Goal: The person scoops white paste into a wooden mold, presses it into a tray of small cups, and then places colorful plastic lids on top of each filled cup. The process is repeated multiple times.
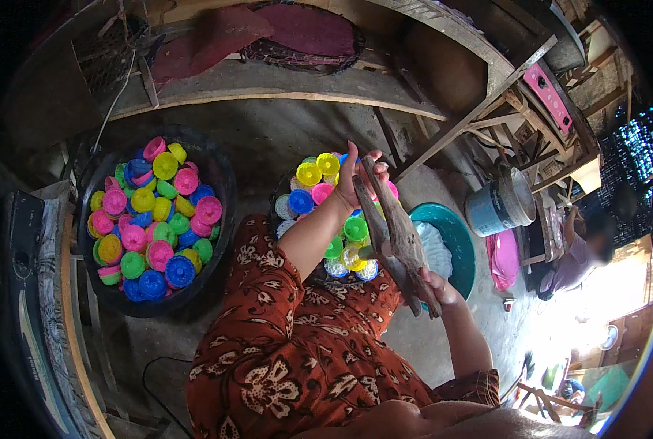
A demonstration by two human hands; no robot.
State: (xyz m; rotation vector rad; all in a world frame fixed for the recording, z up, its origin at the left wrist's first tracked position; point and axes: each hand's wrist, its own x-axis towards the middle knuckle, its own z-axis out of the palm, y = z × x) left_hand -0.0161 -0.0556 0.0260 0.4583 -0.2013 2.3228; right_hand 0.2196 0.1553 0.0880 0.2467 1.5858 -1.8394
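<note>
Both of my hands hold a weathered brown wooden tool slantwise over my lap. It is made of two long rough pieces lying close together, with a short stub at its side. My left hand grips the far upper end, thumb up. Around the lower near end closes my right hand. Under the tool sits a round tray of fluted plastic cup molds in yellow, blue, pink and green, some with a whitish filling. Right of it stands a teal basin with a white mass inside, partly hidden by the tool.
A black tub heaped with colourful cup molds stands at left. A grey-blue bucket and a pink bundle lie beyond the basin. A wooden bench runs along the back. Another person is at far right.
</note>
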